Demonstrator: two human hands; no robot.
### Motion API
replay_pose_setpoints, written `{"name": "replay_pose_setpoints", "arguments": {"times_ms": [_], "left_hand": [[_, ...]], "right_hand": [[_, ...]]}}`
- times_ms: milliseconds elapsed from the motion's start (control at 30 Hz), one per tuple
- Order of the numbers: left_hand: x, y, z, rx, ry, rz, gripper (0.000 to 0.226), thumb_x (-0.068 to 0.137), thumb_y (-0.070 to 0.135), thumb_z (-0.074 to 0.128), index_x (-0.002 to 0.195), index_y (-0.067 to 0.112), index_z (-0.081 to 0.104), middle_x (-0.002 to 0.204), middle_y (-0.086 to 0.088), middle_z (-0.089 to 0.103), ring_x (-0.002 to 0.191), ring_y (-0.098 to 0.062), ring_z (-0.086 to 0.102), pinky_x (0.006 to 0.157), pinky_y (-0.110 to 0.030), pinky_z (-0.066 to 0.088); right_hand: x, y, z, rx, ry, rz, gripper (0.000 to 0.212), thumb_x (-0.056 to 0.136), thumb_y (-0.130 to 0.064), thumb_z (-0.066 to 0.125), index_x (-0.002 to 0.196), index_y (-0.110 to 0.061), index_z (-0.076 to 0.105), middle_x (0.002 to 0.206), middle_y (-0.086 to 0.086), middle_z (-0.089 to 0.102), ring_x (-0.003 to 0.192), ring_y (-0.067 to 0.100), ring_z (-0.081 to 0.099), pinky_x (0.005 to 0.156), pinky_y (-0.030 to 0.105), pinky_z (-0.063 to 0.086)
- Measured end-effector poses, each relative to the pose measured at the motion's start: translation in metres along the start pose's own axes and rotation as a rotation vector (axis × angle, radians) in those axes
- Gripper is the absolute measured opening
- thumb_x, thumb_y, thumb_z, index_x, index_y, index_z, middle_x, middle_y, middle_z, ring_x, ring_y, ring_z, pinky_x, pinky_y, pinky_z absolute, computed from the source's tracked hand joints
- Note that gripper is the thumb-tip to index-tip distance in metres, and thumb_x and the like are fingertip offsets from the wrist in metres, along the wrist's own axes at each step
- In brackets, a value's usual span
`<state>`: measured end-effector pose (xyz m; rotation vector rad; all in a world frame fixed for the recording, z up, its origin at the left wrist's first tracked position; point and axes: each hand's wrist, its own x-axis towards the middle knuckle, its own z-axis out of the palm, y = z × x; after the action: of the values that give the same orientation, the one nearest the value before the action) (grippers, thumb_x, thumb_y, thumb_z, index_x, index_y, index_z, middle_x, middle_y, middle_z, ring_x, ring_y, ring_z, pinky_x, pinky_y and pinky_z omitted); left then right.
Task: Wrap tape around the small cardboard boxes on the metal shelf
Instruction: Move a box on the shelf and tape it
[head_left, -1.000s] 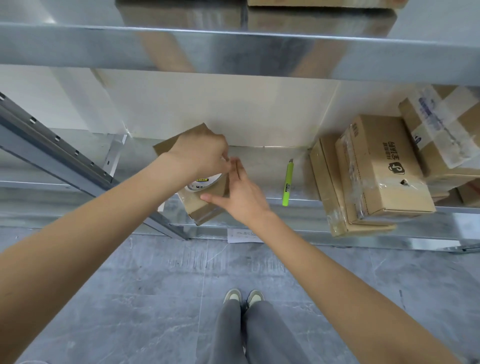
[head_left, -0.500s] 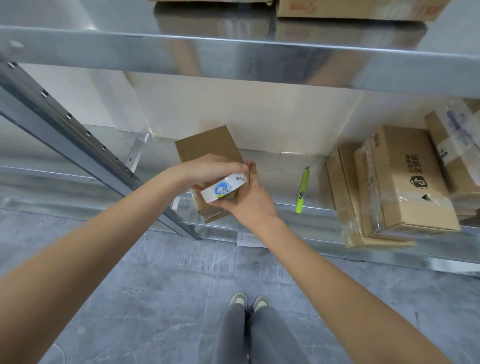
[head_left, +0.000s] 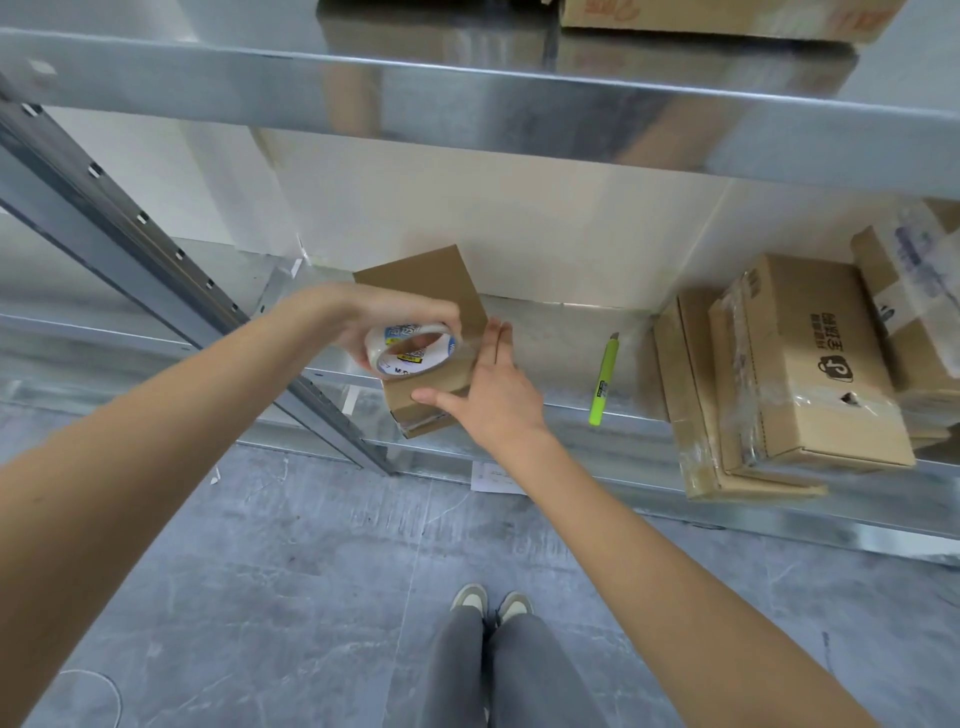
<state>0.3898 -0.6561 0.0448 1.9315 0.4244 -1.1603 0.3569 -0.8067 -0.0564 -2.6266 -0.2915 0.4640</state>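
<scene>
So my left hand (head_left: 363, 319) is curled around the tape roll (head_left: 411, 349), holding it right over the top of the small cardboard box (head_left: 431, 291) sitting mid-frame on the metal shelf (head_left: 561, 338), its near end poking out past the shelf's front edge. A clear strip of tape runs from the roll across the box top. My right hand (head_left: 488, 387) lies flat with straight fingers on the box's right side, thumb along the front edge. Right of that there's a green utility knife (head_left: 602, 384) lying on the shelf, and a stack of taped boxes (head_left: 789, 374) at the right of the frame. Grey floor (head_left: 291, 571) below, my shoes (head_left: 491, 603) at the bottom.
</scene>
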Motion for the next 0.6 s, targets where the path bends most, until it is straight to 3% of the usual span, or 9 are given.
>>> {"name": "replay_pose_setpoints", "arguments": {"times_ms": [133,300,467,533,600], "left_hand": [[0.001,-0.004,-0.001,0.094,-0.041,0.059,0.038,0.086,0.043,0.052,0.061,0.015,0.051,0.059,-0.002,0.043,0.049,-0.018,0.039,0.058,-0.025,0.032],[0.003,-0.006,-0.003,0.077,-0.022,0.101,0.028,0.084,0.043,0.054,0.082,0.015,0.055,0.078,-0.014,0.038,0.055,-0.019,0.034,0.052,-0.025,0.030],[0.015,-0.015,-0.008,0.023,-0.018,0.130,0.034,0.075,0.048,0.057,0.087,0.017,0.058,0.065,-0.003,0.044,0.047,-0.017,0.037,0.046,-0.020,0.034],[0.017,-0.016,-0.010,-0.006,-0.009,0.142,0.030,0.074,0.048,0.058,0.078,0.018,0.062,0.062,-0.001,0.046,0.045,-0.015,0.039,0.045,-0.019,0.035],[0.018,-0.016,-0.012,-0.034,0.001,0.155,0.029,0.082,0.043,0.057,0.061,0.024,0.064,0.055,0.005,0.051,0.041,-0.012,0.044,0.042,-0.017,0.037]], "right_hand": [[0.000,0.000,0.002,-0.001,0.006,-0.004,0.130,0.066,-0.084,0.055,0.154,-0.010,-0.008,0.162,0.008,-0.006,0.131,0.033,0.043,0.098,0.040,0.045],[0.001,0.003,0.004,-0.053,0.015,-0.032,0.126,0.070,-0.086,0.047,0.154,-0.010,-0.009,0.163,0.009,-0.007,0.131,0.034,0.044,0.105,0.042,0.039],[-0.002,0.013,0.006,0.005,0.002,-0.088,0.115,0.077,-0.083,0.037,0.154,-0.012,-0.009,0.163,0.005,-0.009,0.145,0.028,0.022,0.116,0.053,0.020],[-0.001,0.022,0.000,0.108,0.079,-0.077,0.110,0.079,-0.082,0.035,0.154,-0.011,-0.003,0.163,0.006,-0.001,0.147,0.025,0.016,0.117,0.051,0.017],[0.005,0.041,-0.010,0.157,0.260,0.021,0.100,0.085,-0.075,0.038,0.153,-0.006,0.011,0.159,0.013,0.018,0.144,0.028,0.024,0.114,0.047,0.025]]}}
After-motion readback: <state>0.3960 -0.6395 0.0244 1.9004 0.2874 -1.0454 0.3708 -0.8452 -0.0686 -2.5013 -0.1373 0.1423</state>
